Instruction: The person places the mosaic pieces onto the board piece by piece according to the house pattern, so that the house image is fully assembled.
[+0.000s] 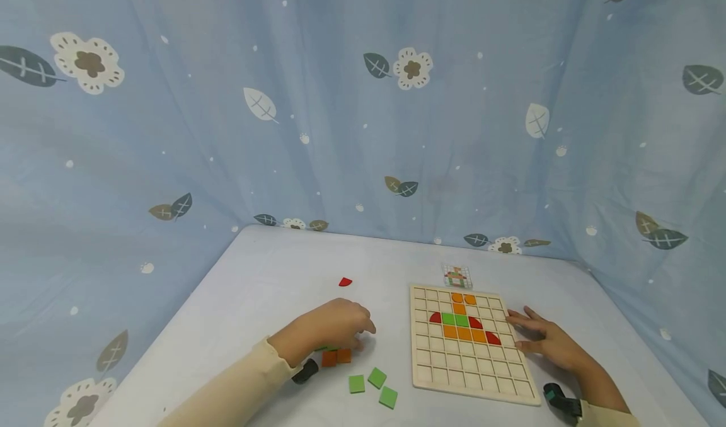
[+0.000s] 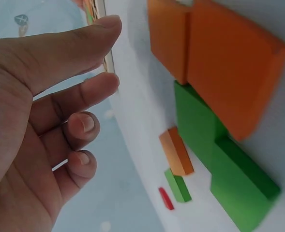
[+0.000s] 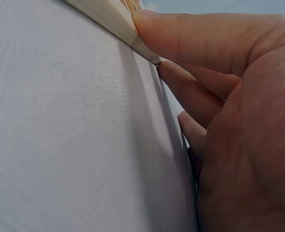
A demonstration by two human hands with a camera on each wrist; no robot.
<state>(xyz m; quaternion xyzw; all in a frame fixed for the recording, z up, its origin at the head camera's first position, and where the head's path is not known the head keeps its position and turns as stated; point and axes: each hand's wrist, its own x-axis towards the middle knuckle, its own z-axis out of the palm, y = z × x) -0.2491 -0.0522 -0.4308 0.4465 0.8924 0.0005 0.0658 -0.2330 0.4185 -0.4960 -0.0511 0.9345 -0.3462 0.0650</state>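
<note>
Board point(image 1: 454, 359) is looking part-filled, lower right; green tiles point(image 1: 357, 384) are waiting, lower centre. Left hand point(image 1: 336, 324) is hovering, fingers empty; right hand point(image 1: 553, 346) is touching the board, fingers relaxed.

Grid board point(image 1: 454, 359): matt wood. Tiles point(image 2: 234, 63): smooth, matt. Backdrop point(image 1: 454, 131): softly creased cloth. Table cover point(image 3: 74, 135): woven cloth.

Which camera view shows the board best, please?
The head view: it shows nearly the whole board, pieces included. The left wrist view catches only a sliver beyond the left hand; the right wrist view, part of an edge touched by the right hand.
</note>
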